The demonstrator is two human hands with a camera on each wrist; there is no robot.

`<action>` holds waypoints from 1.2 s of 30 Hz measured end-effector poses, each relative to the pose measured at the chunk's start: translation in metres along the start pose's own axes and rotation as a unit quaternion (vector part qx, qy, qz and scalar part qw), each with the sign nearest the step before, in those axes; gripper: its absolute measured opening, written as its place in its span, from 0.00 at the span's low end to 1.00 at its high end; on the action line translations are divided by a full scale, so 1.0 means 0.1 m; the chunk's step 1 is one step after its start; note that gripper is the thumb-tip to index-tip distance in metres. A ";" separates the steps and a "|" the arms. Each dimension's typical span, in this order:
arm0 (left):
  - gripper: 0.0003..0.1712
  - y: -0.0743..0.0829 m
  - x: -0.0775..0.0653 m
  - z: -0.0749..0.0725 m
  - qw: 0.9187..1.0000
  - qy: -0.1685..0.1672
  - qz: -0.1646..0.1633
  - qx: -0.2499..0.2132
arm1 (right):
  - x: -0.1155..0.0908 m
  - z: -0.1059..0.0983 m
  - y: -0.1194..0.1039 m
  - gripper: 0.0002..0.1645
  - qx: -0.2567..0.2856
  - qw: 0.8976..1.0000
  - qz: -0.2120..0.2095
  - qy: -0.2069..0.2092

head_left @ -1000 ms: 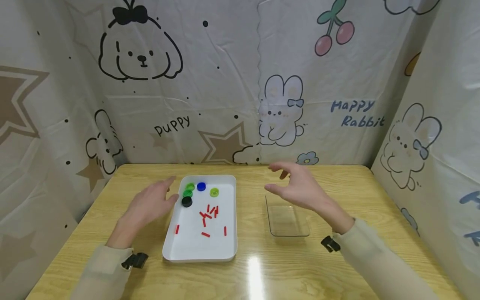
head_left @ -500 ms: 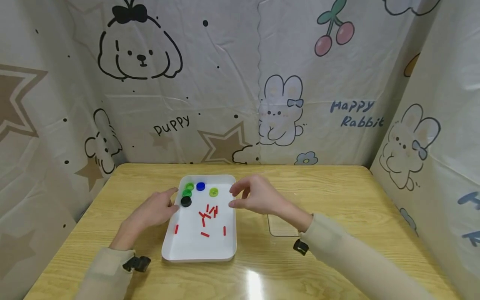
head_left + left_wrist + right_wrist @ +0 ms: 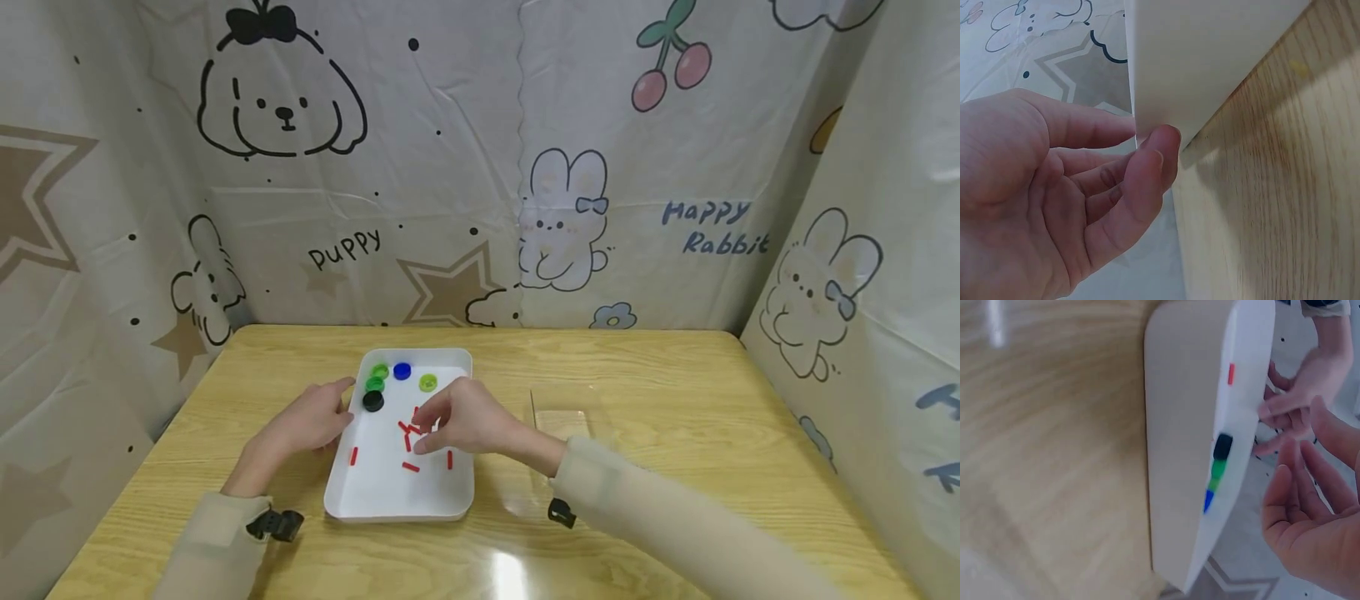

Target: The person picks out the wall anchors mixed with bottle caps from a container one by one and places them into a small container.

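My left hand [image 3: 309,418] holds the white tray [image 3: 375,492] at its left edge. In the left wrist view the thumb meets the rim and other fingers [image 3: 1141,187] curl against the outer wall. Over the middle of the tray reaches my right hand [image 3: 472,418], its thumb and fingers apart with nothing between them. Several short red sticks [image 3: 410,467] lie under and around its fingertips, some hidden by it. At the tray's far end sit round caps: a black cap [image 3: 372,401], green caps [image 3: 375,384], a blue cap [image 3: 402,371] and a yellow-green cap [image 3: 427,382].
A clear, shallow box [image 3: 562,421] stands on the wooden table [image 3: 660,400] right of the tray, partly covered by my right forearm. A printed cloth [image 3: 450,167] hangs behind the table and along both sides.
My right hand has swept left from above the clear box to over the red sticks in the tray. The left hand has shifted slightly at the tray's edge.
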State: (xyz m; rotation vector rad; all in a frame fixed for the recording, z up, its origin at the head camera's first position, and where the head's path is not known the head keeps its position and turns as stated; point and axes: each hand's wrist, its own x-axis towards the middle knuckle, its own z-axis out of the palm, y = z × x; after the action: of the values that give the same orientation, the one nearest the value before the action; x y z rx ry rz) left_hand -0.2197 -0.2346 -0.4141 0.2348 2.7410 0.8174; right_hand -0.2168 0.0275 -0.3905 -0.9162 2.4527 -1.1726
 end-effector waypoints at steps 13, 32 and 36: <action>0.34 0.02 0.00 -0.01 1.000 -0.009 -0.011 0.004 | 0.08 0.35 0.00 0.18 0.036 0.999 0.037 -0.013; 0.34 0.04 -0.01 -0.01 1.000 -0.014 -0.012 0.001 | 0.14 0.51 0.15 0.13 0.004 0.997 0.079 0.026; 0.34 0.03 0.00 -0.01 1.000 -0.011 -0.012 0.005 | 0.15 0.52 0.17 0.13 0.016 0.995 0.092 0.032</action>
State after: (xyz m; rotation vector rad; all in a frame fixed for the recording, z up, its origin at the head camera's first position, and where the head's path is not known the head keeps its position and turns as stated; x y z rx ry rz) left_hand -0.2200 -0.2327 -0.4113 0.2102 2.7235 0.7906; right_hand -0.2103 -0.0051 -0.4363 -0.6362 2.4979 -1.1892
